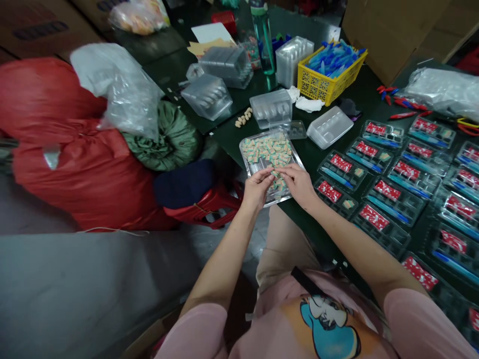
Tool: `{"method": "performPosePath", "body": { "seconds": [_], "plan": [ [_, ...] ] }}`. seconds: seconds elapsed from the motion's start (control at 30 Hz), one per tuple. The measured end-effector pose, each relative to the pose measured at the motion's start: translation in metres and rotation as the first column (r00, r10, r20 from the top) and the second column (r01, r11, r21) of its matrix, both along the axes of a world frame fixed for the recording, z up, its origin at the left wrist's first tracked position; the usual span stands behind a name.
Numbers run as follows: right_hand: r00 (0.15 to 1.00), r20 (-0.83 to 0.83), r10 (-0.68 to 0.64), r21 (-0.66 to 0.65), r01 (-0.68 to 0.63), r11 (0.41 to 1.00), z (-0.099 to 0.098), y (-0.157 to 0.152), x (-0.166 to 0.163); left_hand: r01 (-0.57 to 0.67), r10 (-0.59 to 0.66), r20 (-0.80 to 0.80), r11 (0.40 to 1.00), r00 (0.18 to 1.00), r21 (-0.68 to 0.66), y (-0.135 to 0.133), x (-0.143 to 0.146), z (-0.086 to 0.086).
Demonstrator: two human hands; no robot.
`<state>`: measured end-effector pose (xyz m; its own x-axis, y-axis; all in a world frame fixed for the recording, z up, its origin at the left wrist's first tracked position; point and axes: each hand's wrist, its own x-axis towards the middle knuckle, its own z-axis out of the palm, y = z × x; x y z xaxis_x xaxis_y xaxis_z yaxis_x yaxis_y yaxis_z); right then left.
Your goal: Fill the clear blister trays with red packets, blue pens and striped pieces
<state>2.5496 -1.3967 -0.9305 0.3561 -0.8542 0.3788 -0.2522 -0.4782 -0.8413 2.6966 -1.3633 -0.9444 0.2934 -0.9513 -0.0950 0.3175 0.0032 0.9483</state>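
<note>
A clear plastic tray [251,168] of several small striped erasers [266,149] lies at the near edge of a dark green table [337,94]. Both hands are over its near end. My left hand [256,188] has its fingers curled and pinched on erasers in the tray. My right hand [298,183] reaches in from the right, its fingertips pressed together on erasers beside the left hand's. To the right lie several open blister packs [389,197], each with a red card and a blue pen.
A yellow basket [325,85] of blue pens, stacks of clear plastic trays [270,107], a green bottle [264,37] and cardboard boxes [396,30] stand further back. Red sacks [75,164] and a clear plastic bag [123,94] pile up on the left. A red stool [209,207] is under the table edge.
</note>
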Motion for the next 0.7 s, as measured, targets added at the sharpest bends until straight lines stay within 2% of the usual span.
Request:
{"method": "performPosePath", "body": {
  "seconds": [0.17,0.43,0.6,0.7],
  "plan": [
    [0.998,0.063,-0.008,0.012,0.008,1.0,0.0026,0.006,-0.0065,0.011,-0.01,0.016,0.998,1.0,-0.059,0.0046,-0.0015,0.0049],
    [0.998,0.052,0.019,0.003,-0.019,1.0,0.0003,0.0077,-0.0088,0.062,-0.06,0.041,0.997,0.997,-0.05,0.0071,0.0011,0.0071],
    [0.999,0.05,0.02,-0.008,-0.019,1.0,0.0025,0.005,-0.0065,0.053,-0.051,0.052,0.998,0.997,-0.04,0.0029,0.003,0.0069],
    [1.0,-0.011,-0.014,0.017,0.014,1.0,0.0099,0.0095,-0.0046,0.026,-0.02,0.1,0.998,0.995,-0.052,0.0037,0.0035,0.0071]
  ]
}}
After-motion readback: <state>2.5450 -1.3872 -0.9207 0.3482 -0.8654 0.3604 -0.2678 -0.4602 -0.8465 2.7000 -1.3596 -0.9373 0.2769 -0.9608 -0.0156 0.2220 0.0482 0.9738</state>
